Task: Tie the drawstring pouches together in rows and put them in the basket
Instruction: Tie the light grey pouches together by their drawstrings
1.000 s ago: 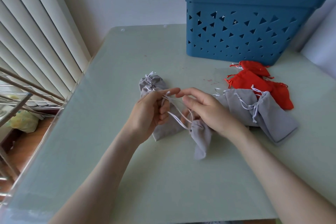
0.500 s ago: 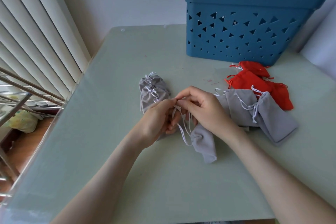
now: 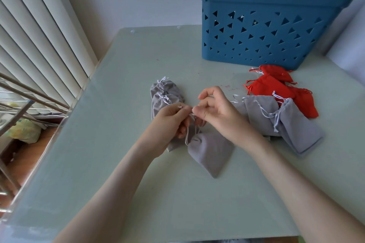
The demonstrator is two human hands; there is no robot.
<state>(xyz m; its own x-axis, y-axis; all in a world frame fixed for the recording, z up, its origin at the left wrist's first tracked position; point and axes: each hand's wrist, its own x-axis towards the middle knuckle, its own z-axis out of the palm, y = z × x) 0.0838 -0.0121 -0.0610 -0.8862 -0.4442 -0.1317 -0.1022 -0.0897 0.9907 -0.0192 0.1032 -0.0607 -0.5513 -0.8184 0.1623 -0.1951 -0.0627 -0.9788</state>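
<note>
Hands are pinching cord [image 3: 190, 124] of grey pouch [image 3: 210, 153], left hand [image 3: 170, 122] and right hand [image 3: 216, 112] both clamped; knot forming. Loose pouches [image 3: 286, 122] are waiting; basket [image 3: 262, 31] contents unseen.

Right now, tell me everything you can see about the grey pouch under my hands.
The grey pouch is a small soft bag of matte, velvety-looking cloth, lying flat on the table with one corner pointing toward the camera. Its gathered neck faces the hands, and thin white drawstrings rise from it in a loop. The left hand and right hand pinch those strings together just above it. Its left edge overlaps another grey pouch beneath the left hand.
</note>
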